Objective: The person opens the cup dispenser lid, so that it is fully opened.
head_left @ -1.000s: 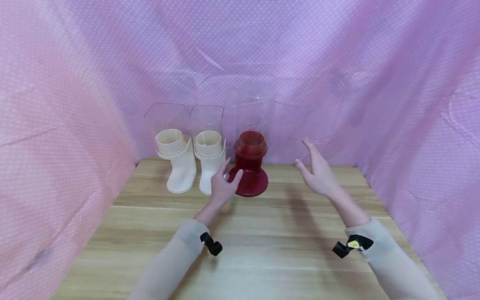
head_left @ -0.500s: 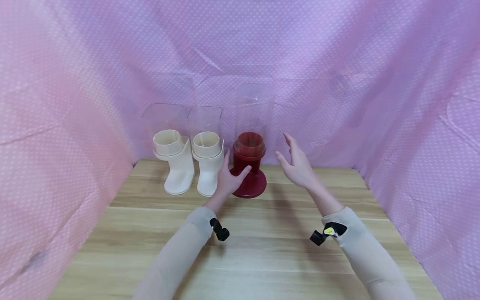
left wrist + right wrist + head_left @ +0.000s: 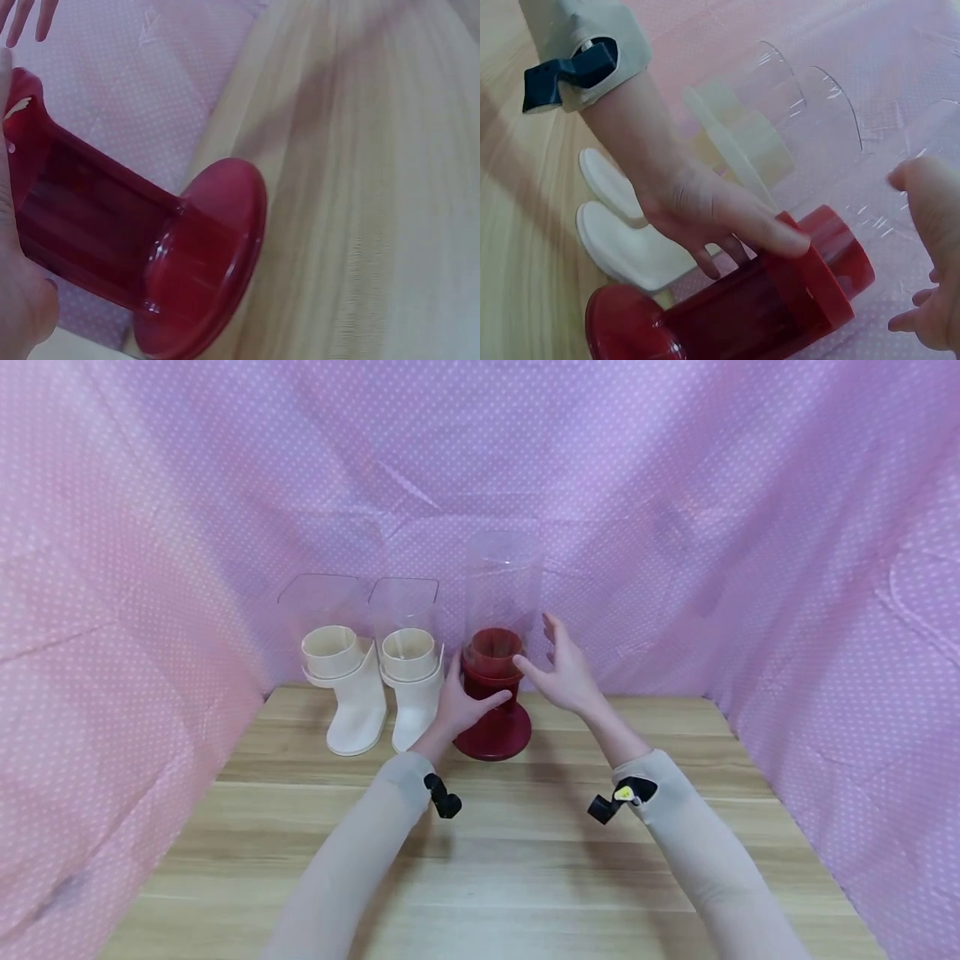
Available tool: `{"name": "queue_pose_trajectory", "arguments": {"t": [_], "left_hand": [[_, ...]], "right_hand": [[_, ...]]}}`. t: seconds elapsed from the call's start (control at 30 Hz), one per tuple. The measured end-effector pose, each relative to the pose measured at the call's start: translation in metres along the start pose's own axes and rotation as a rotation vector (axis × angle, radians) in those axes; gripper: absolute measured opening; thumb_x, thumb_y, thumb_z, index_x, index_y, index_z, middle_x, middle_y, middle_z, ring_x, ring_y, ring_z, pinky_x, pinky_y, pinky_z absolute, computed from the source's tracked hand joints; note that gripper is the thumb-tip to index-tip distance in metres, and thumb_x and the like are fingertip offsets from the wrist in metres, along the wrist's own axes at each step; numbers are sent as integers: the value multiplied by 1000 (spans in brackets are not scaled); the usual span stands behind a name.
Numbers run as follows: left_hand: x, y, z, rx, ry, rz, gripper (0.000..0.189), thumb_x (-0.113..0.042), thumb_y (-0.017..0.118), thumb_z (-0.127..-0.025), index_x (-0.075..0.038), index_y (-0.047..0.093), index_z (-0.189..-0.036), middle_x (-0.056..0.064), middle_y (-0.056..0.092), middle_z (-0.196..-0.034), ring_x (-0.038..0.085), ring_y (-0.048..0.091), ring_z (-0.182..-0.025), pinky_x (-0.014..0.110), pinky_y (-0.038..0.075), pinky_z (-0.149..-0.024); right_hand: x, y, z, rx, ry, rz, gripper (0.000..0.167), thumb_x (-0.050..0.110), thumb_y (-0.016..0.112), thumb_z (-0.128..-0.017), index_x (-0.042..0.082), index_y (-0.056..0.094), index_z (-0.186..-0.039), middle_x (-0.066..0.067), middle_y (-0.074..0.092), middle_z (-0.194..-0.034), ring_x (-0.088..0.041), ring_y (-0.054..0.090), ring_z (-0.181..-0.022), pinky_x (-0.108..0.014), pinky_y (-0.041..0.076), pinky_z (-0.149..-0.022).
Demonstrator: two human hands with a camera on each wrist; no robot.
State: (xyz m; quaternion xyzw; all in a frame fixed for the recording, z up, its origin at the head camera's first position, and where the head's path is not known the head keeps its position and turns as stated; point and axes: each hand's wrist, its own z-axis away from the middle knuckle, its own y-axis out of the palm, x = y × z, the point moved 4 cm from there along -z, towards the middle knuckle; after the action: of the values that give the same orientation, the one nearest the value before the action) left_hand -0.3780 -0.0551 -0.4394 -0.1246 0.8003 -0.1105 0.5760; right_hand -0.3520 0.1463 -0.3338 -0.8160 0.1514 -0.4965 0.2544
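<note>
A glossy red stand [image 3: 492, 737] with a round base and a ring collar stands upright at the back of the table. A tall clear tube [image 3: 503, 585] rises from its collar. My left hand [image 3: 459, 706] lies along the stand's left side, thumb extended in front; in the right wrist view this thumb overlaps the red collar [image 3: 810, 289], though contact is uncertain. To the right of the collar, my right hand [image 3: 566, 675] is spread with thumb and fingers apart, holding nothing. The left wrist view shows the red base [image 3: 206, 259] on the wood.
Two cream stands, a left one [image 3: 357, 714] and a right one [image 3: 414, 706], each with a clear sleeve above, stand left of the red one. Pink dotted cloth [image 3: 637, 485] hangs behind and on both sides of the wooden table [image 3: 525, 877].
My right hand has moved left, from well right of the red stand to beside its collar. My left hand has shifted slightly right and forward, with its thumb now stretched across the stand's front.
</note>
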Motion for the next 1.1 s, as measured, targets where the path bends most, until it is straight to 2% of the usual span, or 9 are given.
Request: {"name": "queue_pose_trajectory", "arguments": {"t": [0.13, 0.3, 0.47, 0.63, 0.73, 0.93, 1.1], "left_hand": [[-5, -2, -8, -5, 37, 12, 117, -36, 95, -80, -20, 20, -169, 7, 44, -165, 26, 45, -153, 45, 41, -127], [-5, -5, -9, -31, 25, -33, 111, -40, 95, -79, -18, 29, -166, 9, 51, -159, 28, 51, -147, 46, 45, -124], [-5, -5, -9, -46, 13, -73, 108, -46, 95, -77, -17, 36, -163, 9, 56, -155, 28, 55, -143, 46, 48, -121], [-12, -5, -12, -50, 34, -60, 102, -47, 94, -78, -17, 41, -159, 8, 60, -150, 27, 59, -137, 46, 52, -117], [-18, -4, -9, -31, 49, -56, 99, -47, 95, -77, -17, 43, -156, 8, 61, -147, 27, 60, -135, 46, 53, -116], [-28, -2, 6, 60, 89, -61, 95, -47, 93, -80, -20, 42, -156, 5, 62, -148, 25, 62, -135, 44, 55, -113], [-38, -10, 18, 127, 130, -27, 91, -36, 94, -81, -20, 45, -156, 5, 63, -147, 27, 64, -136, 46, 55, -113]], "right_hand": [[3, 5, -11, 2, 3, 9, 104, 37, 81, -93, 10, 15, -169, -15, 24, -177, -39, 34, -160, -58, 45, -121], [0, 18, -22, 2, 33, -14, 111, 37, 87, -87, 10, 16, -168, -19, 28, -174, -43, 39, -157, -59, 48, -117], [-6, 27, -27, 4, 74, -91, 111, 31, 89, -86, 9, 18, -167, -27, 36, -167, -47, 47, -150, -56, 46, -120], [-5, 22, -30, -7, 61, -112, 108, 28, 89, -87, 11, 20, -167, -25, 42, -164, -46, 50, -147, -56, 49, -118], [-2, 17, -27, 2, 55, -105, 109, 29, 90, -87, 12, 19, -167, -25, 43, -163, -46, 51, -147, -56, 49, -118], [4, 6, -10, 7, 49, -73, 109, 29, 92, -84, 8, 22, -165, -27, 47, -158, -46, 56, -141, -58, 51, -114], [13, -3, 4, -2, 31, -73, 110, 28, 94, -81, 9, 25, -164, -23, 51, -154, -42, 61, -135, -56, 56, -109]]}}
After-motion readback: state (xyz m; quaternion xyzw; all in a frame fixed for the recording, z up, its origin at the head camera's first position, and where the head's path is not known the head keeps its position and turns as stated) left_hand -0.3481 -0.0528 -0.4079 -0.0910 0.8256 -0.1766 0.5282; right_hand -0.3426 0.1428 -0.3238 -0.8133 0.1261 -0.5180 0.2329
